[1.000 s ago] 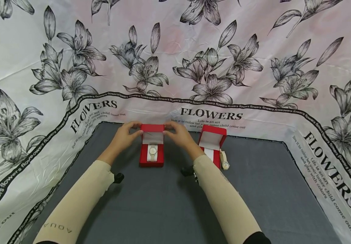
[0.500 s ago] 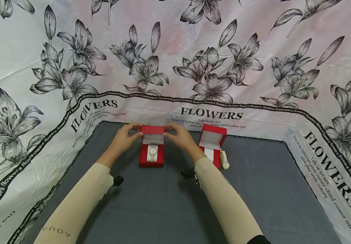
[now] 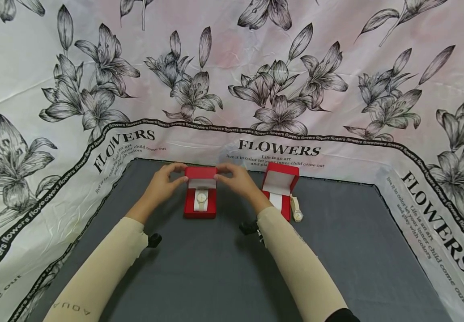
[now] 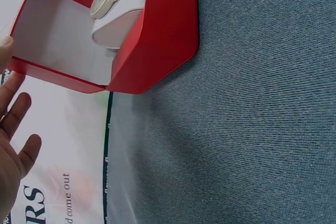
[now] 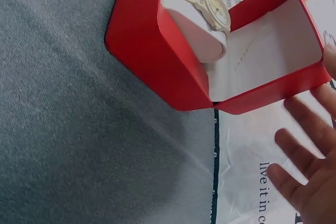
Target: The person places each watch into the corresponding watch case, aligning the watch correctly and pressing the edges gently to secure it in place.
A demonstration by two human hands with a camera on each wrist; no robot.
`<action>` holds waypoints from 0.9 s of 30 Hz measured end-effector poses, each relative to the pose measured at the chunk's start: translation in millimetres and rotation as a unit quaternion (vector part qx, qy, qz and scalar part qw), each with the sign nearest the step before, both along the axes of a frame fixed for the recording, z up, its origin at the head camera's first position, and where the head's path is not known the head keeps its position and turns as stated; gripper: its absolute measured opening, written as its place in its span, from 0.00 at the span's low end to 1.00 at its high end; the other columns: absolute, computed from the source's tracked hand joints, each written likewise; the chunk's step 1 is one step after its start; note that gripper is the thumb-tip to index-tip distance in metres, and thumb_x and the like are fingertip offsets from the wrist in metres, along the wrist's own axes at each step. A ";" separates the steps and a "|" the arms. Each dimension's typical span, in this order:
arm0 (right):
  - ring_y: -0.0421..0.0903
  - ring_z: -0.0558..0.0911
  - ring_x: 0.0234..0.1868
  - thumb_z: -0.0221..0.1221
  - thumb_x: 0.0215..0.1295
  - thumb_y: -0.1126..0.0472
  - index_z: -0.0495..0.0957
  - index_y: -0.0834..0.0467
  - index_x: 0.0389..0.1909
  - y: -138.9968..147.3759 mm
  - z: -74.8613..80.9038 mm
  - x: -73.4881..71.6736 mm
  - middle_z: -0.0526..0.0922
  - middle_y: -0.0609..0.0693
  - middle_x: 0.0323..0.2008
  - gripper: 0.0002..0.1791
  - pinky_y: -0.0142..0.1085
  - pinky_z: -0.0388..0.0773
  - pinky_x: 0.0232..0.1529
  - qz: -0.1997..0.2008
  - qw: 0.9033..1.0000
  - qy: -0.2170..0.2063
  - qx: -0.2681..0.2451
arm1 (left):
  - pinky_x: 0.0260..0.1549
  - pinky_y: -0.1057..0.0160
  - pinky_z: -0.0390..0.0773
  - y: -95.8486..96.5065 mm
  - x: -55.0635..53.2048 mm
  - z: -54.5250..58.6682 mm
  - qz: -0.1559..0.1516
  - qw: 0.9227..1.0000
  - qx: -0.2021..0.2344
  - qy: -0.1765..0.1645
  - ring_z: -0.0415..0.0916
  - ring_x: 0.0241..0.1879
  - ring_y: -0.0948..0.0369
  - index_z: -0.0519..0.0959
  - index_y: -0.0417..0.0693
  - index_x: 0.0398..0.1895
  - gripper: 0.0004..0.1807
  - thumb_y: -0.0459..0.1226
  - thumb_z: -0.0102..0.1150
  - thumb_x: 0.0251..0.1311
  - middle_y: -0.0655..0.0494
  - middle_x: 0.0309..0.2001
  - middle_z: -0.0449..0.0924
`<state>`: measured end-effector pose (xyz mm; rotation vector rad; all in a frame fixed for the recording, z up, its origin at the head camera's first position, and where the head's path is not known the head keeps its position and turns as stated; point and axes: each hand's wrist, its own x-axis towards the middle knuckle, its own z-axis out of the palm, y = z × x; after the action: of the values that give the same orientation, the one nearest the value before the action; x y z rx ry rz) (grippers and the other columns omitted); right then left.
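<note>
A red watch box [image 3: 189, 213] stands on the dark grey cloth with its lid [image 3: 201, 172] raised. Inside, a cream wristwatch [image 3: 201, 197] is wrapped round a white cushion [image 4: 108, 34]. My left hand [image 3: 161, 183] pinches the lid's left corner between thumb and finger, its other fingers spread behind in the left wrist view. At the opposite corner, my right hand [image 3: 238, 180] pinches the lid the same way. The right wrist view shows the lid's pale lining [image 5: 273, 40] and the right hand's lower fingers held away from the box.
Right of my right hand stands a second red box [image 3: 286, 169], lid up, with a white cushion [image 3: 275, 201] inside. Another cream watch [image 3: 297, 213] lies against its right side. Flower-printed fabric [image 3: 232, 80] rises behind the grey cloth [image 3: 199, 277].
The lid has tipped slightly forward and down, so less of its lining shows from the head view. Both hands have stayed on its corners. The second box and loose watch have not moved.
</note>
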<state>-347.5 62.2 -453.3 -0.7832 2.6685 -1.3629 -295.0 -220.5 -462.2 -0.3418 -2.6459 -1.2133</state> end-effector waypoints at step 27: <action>0.53 0.78 0.64 0.66 0.68 0.49 0.80 0.56 0.64 -4.1 0.0 6.7 0.81 0.53 0.62 0.27 0.51 0.76 0.62 -0.027 0.996 -0.075 -0.027 | 0.59 0.43 0.74 8.6 3.8 9.5 0.036 0.989 0.073 -0.125 0.71 0.66 0.46 0.76 0.47 0.66 0.29 0.53 0.62 0.70 0.45 0.65 0.76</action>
<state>-340.8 58.1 -453.3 -0.5921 2.5652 -1.4497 -291.1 -211.9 -452.7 -0.0718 -2.7235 -1.5046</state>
